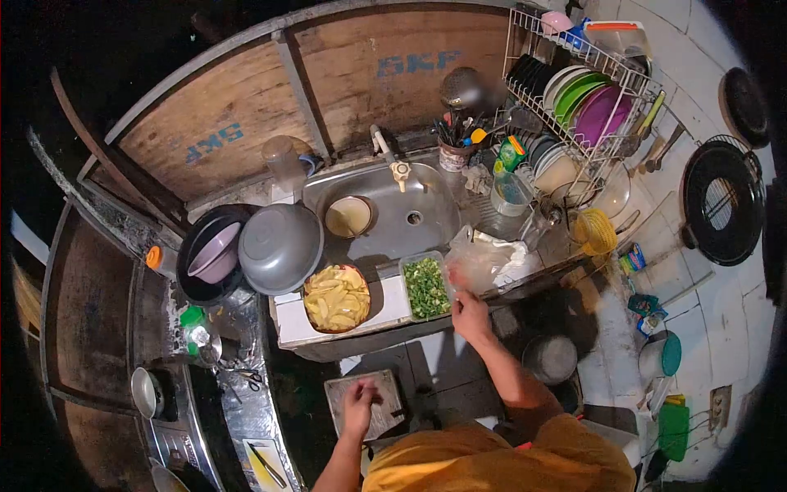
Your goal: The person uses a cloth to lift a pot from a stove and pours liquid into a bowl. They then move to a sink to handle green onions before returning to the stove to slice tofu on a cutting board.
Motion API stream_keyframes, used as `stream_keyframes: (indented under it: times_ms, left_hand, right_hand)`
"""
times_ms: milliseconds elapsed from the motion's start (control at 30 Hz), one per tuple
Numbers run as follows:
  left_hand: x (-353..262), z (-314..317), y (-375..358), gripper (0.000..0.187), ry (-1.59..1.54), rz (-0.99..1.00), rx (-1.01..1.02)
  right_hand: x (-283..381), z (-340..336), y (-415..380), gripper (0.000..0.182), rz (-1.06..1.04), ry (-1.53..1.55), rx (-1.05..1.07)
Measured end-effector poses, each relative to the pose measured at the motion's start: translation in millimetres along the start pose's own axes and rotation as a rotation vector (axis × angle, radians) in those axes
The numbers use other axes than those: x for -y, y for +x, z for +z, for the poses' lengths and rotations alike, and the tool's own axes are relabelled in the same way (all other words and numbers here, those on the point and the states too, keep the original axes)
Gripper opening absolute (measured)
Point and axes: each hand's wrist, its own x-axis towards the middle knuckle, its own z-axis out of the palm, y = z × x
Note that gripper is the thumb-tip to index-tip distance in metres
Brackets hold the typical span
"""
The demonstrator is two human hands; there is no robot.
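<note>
On the front ledge of the sink stands a clear container (426,289) of chopped green vegetables. My right hand (470,314) is just right of its front corner, fingers curled together; what they hold, if anything, is too small to name. Beside that hand lies a clear plastic bag (484,258) with something reddish in it. A bowl of yellow sliced pieces (337,298) sits left of the container. My left hand (361,396) hangs over a square grey board or stool (379,410) below the counter, its fingers partly curled and blurred.
The steel sink (426,193) holds a small bowl (349,216) under the faucet (399,170). A grey basin (281,248) and black tub (197,287) stand left. The dish rack (566,123) is at the back right; a pot (550,359) is below.
</note>
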Motion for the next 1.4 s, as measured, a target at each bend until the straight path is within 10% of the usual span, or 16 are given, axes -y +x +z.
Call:
stream_keyframes:
  times_ms: [67,300,733,1100,1400]
  left_hand:
    - [-17,39,32,0.021,0.04,0.005,0.065]
    - [-31,121,134,0.038,-0.028,0.071,0.009]
    - [-17,141,147,0.013,-0.116,0.033,-0.075]
    - [-88,173,152,0.034,-0.093,0.261,0.099]
    - [-75,160,142,0.017,0.233,0.311,0.021]
  right_hand:
    - [16,-13,31,0.009,-0.427,0.035,-0.069]
    - [49,19,147,0.02,-0.298,-0.588,0.677]
    - [41,49,152,0.023,-0.317,-0.606,0.416]
    - [95,-44,141,0.018,-0.252,0.094,0.813]
    - [94,-27,142,0.021,-0.172,-0.04,1.11]
